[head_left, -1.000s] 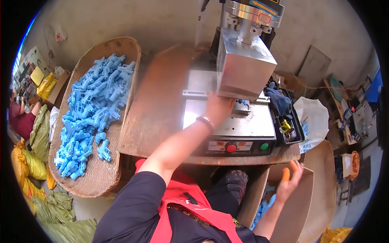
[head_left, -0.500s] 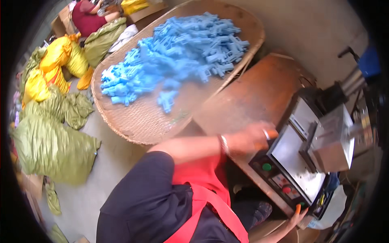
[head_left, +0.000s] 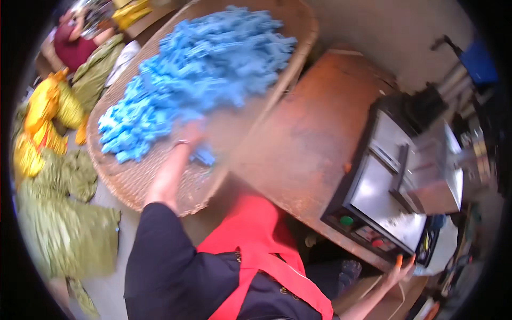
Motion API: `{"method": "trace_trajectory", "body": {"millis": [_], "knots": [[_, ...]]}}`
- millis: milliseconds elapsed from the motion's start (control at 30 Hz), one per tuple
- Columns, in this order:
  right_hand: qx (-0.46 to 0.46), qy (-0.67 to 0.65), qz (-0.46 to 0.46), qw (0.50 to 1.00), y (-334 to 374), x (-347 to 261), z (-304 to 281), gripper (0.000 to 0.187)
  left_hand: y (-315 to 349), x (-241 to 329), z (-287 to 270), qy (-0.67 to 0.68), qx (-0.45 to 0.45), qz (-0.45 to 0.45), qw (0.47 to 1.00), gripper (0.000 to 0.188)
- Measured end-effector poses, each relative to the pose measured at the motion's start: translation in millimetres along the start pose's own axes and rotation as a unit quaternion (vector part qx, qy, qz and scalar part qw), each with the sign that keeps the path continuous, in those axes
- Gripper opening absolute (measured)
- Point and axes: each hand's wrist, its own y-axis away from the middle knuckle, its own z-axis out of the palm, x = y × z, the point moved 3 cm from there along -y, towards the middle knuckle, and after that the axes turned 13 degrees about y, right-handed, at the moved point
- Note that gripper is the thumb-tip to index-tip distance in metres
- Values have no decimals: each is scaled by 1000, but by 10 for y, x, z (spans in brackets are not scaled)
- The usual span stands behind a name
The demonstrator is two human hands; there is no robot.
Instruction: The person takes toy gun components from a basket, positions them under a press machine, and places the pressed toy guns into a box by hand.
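My left hand [head_left: 193, 133] reaches into a wide woven basket [head_left: 154, 189], at the near edge of a heap of light-blue plastic pieces [head_left: 213, 58]. Motion smears its fingers, so what they hold cannot be made out. A few loose blue pieces [head_left: 202, 156] lie just beside it on the weave. Away to the right, my right hand [head_left: 396, 274] has its fingers stretched up against the front corner of a black-framed machine with a metal top [head_left: 373, 186]. Orange covers sit on its fingertips. That hand holds nothing I can see.
The machine stands on a worn brown wooden table [head_left: 314, 122], with a green button [head_left: 346, 220] and a red button [head_left: 377, 243] on its front. Green sacks [head_left: 74, 229] and yellow bags [head_left: 42, 106] crowd the floor at left. Another person [head_left: 74, 45] sits at the far left.
My left hand has swung left from beside the machine into the basket by the blue pieces. My right hand stays at the machine's front corner. The whole view has shifted slightly.
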Motion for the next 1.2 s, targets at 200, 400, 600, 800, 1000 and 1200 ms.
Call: {"method": "trace_trajectory", "body": {"millis": [200,400,600,800,1000,1200], "knots": [[-14,67,-162,984,-267,-933,181,33,595,2408,-837,447,66,99,887,45],[-12,-22,-341,940,-839,-1540,1038,22,1843,4256,142,453,-21,387,803,42],[105,-69,-240,963,-1012,-1404,827,27,2475,4535,217,236,-33,598,765,51],[266,90,-190,941,93,-1339,-1057,36,2337,5121,133,263,72,569,776,38],[184,158,-135,961,630,-757,-1415,34,2260,5934,621,192,52,568,799,21],[-24,-17,-11,1000,179,-49,-416,49,2350,5437,410,156,55,573,803,47]]}}
